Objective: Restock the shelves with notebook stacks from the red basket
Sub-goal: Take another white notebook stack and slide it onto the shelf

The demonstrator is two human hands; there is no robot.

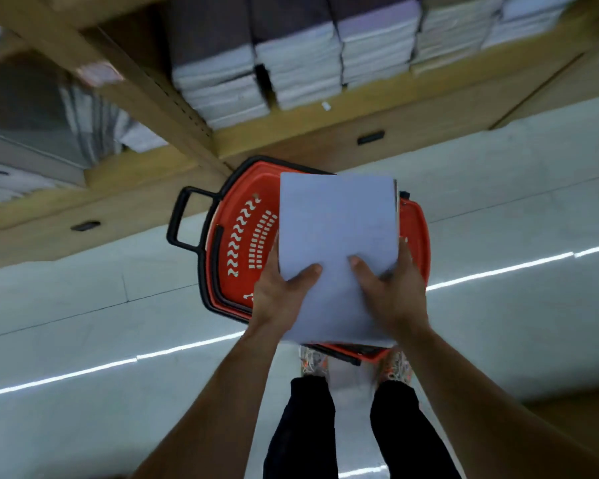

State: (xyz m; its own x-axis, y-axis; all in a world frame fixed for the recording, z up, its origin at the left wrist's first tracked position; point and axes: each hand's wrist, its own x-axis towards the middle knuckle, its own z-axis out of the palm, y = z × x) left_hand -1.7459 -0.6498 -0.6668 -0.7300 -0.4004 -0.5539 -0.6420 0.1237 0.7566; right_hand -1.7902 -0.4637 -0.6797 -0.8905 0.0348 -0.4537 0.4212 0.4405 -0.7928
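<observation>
We hold the notebook stack in both hands, above the red basket that sits on the pale floor. Our left grip clasps the stack's near left corner, thumb laid flat over the top cover; our right grip clasps the near right corner the same way, and the other fingers are hidden beneath. The basket's black handle sticks out to the left. Just beyond the basket stands the wooden shelf, with shelved stacks of pale notebooks side by side on it. Our shoes show beneath the held stack's near edge.
</observation>
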